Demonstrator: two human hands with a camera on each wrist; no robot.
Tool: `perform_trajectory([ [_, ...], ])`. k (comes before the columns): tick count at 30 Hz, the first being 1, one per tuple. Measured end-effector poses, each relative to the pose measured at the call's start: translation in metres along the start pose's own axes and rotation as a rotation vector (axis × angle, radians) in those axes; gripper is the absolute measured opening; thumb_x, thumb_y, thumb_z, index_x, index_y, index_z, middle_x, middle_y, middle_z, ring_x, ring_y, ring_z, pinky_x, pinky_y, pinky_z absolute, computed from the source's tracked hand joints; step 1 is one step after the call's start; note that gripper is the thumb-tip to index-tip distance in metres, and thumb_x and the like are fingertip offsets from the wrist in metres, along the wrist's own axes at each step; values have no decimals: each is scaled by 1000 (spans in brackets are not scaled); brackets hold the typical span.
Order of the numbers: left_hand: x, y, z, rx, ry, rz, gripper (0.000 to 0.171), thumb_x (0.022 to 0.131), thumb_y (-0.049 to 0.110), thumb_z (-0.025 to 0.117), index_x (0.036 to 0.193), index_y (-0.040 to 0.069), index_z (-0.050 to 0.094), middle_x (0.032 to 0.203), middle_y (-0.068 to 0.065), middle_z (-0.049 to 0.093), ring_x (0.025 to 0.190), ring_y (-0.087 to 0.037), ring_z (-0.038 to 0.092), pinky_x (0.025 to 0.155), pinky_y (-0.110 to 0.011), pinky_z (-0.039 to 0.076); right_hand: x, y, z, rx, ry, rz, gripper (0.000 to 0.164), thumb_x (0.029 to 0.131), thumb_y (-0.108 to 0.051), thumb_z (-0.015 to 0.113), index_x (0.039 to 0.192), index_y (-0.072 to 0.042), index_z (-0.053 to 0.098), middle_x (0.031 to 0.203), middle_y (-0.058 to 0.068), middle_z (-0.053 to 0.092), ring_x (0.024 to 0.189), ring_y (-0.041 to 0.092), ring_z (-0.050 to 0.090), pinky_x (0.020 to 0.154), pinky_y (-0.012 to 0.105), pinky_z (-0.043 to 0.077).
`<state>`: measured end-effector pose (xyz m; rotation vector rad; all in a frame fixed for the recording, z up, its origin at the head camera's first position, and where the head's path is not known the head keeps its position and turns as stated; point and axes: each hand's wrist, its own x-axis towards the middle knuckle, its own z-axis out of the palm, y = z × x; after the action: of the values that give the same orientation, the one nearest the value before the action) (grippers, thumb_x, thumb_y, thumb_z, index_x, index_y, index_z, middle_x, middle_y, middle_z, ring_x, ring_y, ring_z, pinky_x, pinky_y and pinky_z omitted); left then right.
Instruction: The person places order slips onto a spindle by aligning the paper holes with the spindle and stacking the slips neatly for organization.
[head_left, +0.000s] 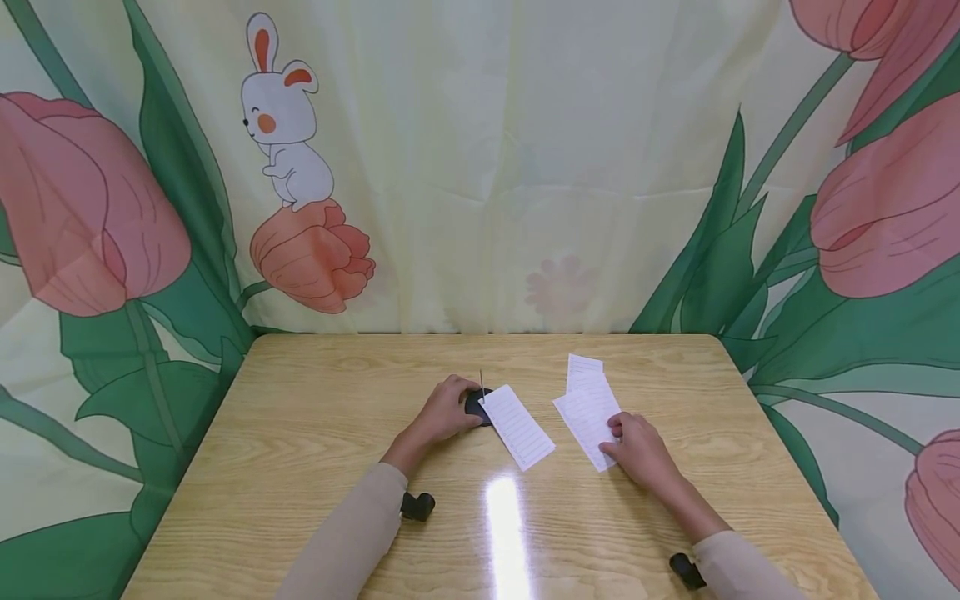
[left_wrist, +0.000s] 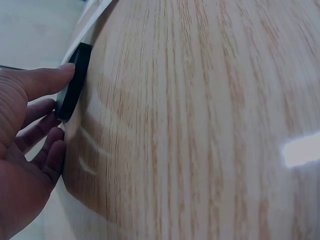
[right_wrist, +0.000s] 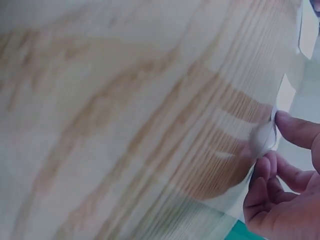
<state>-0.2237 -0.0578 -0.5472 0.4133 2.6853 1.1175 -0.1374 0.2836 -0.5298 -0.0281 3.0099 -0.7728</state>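
Left hand (head_left: 444,410) grips bill spike (head_left: 477,408); right hand (head_left: 643,447) pinches printed slip (head_left: 595,417) right of spike. Misaimed push could prick hand, tear slip.

Bright head view — 1 white glare streak (head_left: 506,533) on the tabletop (head_left: 322,400) — 2 softer wrist views

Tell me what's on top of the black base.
A thin upright spike and one corner of a printed slip show over the black base; whatever lies beneath that corner is covered.
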Motion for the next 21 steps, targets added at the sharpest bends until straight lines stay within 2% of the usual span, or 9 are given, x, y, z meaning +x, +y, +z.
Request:
perform_trajectory([
  [7,1,-1,0,-12,4,-1,55,84,16,87,134,8,66,137,-13,59,126,-31,53,109,-48,45,5,-2,0,62,-23,22,36,84,-5,81,112,10,64,96,16,68,89,28,67,81,45,54],
  [15,1,-2,0,-15,3,17,55,83,15,88,133,7,66,135,-14,59,125,-32,53,108,-48,45,7,0,-2,69,-67,40,37,85,-8,81,111,10,61,100,18,62,92,28,58,83,45,50],
  [21,-1,-1,-1,-26,-3,29,55,84,15,87,133,6,66,136,-16,58,127,-33,52,109,-50,45,8,4,-5,55,-111,85,38,87,-14,81,109,5,56,94,12,55,85,25,51,75,37,43],
])
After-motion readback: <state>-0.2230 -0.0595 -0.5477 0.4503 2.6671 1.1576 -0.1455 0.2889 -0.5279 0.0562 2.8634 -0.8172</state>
